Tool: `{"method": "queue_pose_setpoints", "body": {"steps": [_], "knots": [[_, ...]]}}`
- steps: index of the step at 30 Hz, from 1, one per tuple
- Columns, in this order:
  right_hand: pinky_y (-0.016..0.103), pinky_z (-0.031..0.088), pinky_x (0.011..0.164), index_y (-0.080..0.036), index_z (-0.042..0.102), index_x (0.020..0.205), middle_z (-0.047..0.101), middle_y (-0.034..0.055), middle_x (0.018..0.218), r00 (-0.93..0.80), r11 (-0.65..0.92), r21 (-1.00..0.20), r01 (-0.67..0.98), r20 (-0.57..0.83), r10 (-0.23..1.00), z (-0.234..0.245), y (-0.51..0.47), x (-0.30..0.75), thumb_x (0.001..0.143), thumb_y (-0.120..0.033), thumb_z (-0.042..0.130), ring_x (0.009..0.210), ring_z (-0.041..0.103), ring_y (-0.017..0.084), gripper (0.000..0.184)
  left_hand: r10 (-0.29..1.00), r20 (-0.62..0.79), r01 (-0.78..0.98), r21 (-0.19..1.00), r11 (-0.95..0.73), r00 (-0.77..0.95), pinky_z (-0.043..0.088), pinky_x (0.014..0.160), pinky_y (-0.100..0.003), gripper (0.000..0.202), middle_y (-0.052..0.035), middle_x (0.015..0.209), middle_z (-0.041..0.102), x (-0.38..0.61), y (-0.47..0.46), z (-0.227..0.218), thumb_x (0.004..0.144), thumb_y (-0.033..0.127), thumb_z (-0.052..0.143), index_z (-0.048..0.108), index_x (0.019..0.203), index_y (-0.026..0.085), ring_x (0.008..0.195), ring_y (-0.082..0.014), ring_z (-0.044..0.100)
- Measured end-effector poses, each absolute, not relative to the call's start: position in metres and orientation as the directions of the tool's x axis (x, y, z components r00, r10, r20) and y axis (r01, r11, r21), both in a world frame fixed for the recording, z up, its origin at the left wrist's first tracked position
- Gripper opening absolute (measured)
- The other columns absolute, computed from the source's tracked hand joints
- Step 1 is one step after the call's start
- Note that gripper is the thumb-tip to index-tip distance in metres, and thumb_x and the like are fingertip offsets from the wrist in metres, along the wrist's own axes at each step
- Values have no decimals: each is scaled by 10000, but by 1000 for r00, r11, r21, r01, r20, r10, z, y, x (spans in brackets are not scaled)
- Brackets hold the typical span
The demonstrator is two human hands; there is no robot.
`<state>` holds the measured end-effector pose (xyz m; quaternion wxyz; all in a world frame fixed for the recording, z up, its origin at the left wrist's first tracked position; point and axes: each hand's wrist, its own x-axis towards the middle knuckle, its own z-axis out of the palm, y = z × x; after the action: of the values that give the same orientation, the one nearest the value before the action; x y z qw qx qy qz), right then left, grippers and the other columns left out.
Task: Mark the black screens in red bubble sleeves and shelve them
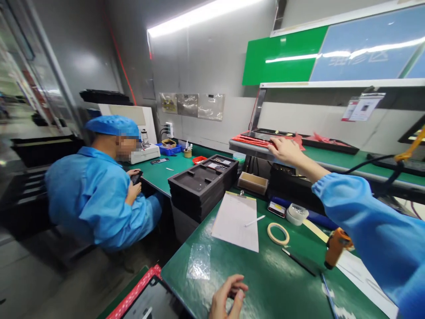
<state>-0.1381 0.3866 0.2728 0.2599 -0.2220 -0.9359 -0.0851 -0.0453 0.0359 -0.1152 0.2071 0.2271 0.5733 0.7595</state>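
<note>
The right hand [285,149], in a blue sleeve, reaches to the raised shelf [247,148] right of centre in the frame and lies on the near end of a red tray [254,140]; the fingers look spread flat over it, though whether they grip its edge I cannot tell. To my eye this is the reaching step, the pick just being set up: the next move calls for the fingers to close on the tray's rim and draw it level off the shelf, clear of the black trays beside it. The red tray is a thin, flat piece, its long axis running left to right along the shelf, its left end pointing toward the stack [202,184] of black trays at centre. The left hand [229,297] sits at the bottom edge of the frame, just over the green bench [265,283], fingers loosely curled and holding nothing. Between the hands lie a clipboard [236,221] with a pen, a tape roll [278,233] and an orange tool [335,247]. At left a co-worker [96,190] in blue sits bent over a small dark part.
</note>
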Motion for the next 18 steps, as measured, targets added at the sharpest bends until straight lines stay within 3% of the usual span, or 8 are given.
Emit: {"method": "queue_pose_setpoints", "body": {"steps": [5,7,9,13,15,16,18], "knots": [[795,271,1291,-86,534,1627,539,299,1668,-732,906,62,419,613,297,260,368,-130,1114,-439,427,1556,495,474,631,583,121,3,980,-198,-804,669,897,-341,710,-157,1010,885,-45,26,-104,905,878,718,892,1119,223,908,-279,828],[804,175,1323,-20,448,1667,431,332,1737,-710,922,78,379,663,235,251,351,-121,1113,-400,405,1630,398,475,673,592,132,37,985,-170,-795,671,902,-348,671,-163,1018,884,-45,23,-103,936,837,718,886,1124,215,915,-281,826],[772,135,1352,-27,427,1678,412,317,1756,-708,945,121,303,693,138,230,325,-103,1121,-381,399,1651,380,438,661,583,165,93,984,-153,-796,675,889,-348,659,-164,1018,884,-45,23,-106,976,814,682,876,1143,206,896,-272,827],[582,267,1386,-170,631,1523,627,173,1630,-780,965,256,60,615,-115,155,256,-35,1098,-396,538,1547,549,308,490,548,283,259,958,-123,-787,688,881,-340,630,-152,1024,887,-40,26,-118,1073,747,558,859,1169,201,912,-257,841],[555,324,1366,-161,657,1471,684,175,1558,-779,927,350,-134,540,-317,109,223,14,1092,-324,537,1471,614,292,429,545,337,345,934,-92,-767,693,868,-338,603,-155,1037,886,-37,28,-123,1113,691,506,857,1166,203,930,-260,847],[534,346,1359,-144,657,1453,688,181,1551,-799,915,352,-196,484,-357,86,209,41,1083,-286,543,1476,610,291,413,548,361,388,919,-71,-755,695,862,-343,591,-155,1037,884,-36,28,-124,1127,663,485,857,1161,205,931,-262,848],[431,457,1293,-173,677,1389,741,135,1470,-849,945,245,-218,430,-307,45,188,94,1046,-258,590,1428,645,252,364,558,397,472,882,-11,-729,694,854,-363,564,-151,1055,880,-34,26,-126,1148,604,451,858,1151,213,914,-264,843]]}}
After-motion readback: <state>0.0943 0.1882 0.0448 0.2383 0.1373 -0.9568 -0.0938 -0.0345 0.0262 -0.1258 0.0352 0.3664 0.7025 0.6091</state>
